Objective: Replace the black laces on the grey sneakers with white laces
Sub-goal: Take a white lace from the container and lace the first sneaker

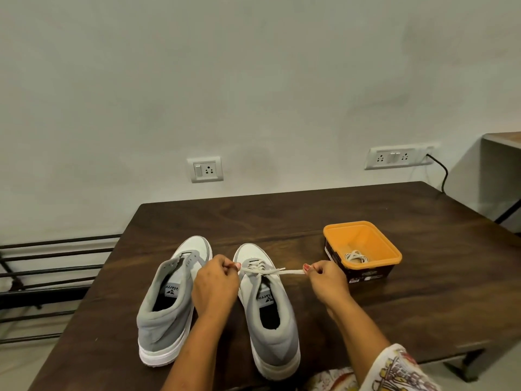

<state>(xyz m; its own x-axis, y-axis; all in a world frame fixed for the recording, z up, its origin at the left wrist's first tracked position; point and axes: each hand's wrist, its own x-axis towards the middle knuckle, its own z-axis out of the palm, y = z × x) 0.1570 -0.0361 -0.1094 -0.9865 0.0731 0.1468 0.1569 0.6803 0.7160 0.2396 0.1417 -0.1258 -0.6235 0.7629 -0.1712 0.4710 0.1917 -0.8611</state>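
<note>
Two grey high-tops with white soles stand upright side by side, toes pointing away. The left sneaker (166,303) is unlaced, eyelets bare. The right sneaker (270,314) has a white lace (265,270) crossed through its front eyelets, one end stretched taut rightward. A second white lace (355,256) lies coiled in the orange tub (366,235).

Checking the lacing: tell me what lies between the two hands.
Head view: the white lace, pulled across the laced sneaker between left hand and right hand.
</note>
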